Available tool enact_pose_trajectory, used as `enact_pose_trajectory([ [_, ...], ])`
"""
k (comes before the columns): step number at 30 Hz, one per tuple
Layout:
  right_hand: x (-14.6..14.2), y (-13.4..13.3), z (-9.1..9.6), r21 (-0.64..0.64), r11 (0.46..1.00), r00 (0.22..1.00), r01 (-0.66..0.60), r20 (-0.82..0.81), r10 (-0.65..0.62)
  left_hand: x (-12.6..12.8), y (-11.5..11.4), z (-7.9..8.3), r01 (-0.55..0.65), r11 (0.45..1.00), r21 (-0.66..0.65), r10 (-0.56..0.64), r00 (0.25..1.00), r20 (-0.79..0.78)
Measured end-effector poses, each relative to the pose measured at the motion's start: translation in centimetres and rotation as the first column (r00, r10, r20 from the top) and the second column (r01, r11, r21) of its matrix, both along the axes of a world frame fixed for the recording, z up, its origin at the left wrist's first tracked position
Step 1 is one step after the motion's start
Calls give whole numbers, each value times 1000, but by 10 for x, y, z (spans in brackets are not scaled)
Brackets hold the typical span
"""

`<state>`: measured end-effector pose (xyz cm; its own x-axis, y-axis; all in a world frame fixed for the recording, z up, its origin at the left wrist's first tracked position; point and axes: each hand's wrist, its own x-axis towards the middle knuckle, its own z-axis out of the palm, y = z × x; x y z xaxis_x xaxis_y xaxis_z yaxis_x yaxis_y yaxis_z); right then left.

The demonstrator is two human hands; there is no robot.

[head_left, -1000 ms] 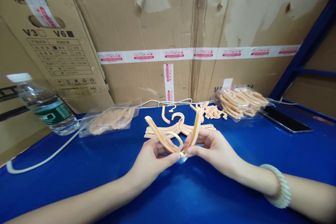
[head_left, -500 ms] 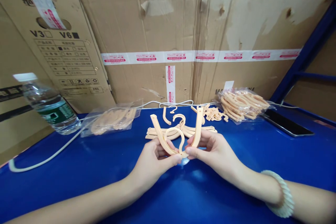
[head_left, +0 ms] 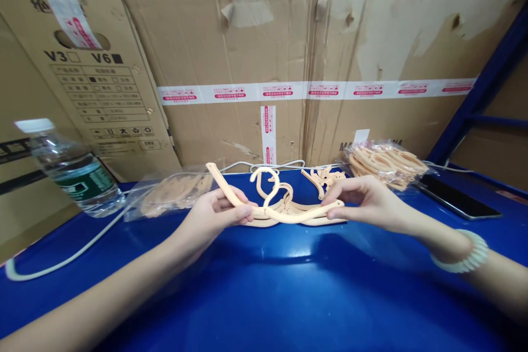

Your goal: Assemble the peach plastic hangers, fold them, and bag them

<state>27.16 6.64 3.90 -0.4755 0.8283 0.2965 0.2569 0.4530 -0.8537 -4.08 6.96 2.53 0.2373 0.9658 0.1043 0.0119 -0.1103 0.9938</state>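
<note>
Two bare hands share one cream hanger above the blue tabletop: the left hand pinches it beside the hook, and the right hand has the tip of its lower arm between thumb and fingers. The other arm tilts up to the left. Behind it lie more hangers, overlapping too much for me to count, and a heap of small parts. I count two clear bags of cream pieces, a left bag and a right bag, one bottle and one phone. The left carton reads "V3" and "V6", the latter's box filled; the bottle's green label is too small to read. Cardboard borders the table's back edge, a blue frame rises at right, and blue surface stretches between the forearms.
</note>
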Motion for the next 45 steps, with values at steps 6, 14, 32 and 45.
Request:
enact_pose_trajectory([
  [6,18,5,10,136,991,934,11,352,-59,-24,20,11,46,990,132,-29,991,-128],
  [14,22,11,0,221,969,821,-109,570,-37,-38,32,4,358,864,355,-99,811,-577],
  [32,20,14,-4,274,934,738,-231,675,-15,-35,30,-5,681,498,536,113,562,-819],
  [45,28,19,-1,296,932,652,-208,752,-93,-38,36,-11,696,447,561,152,560,-815],
])
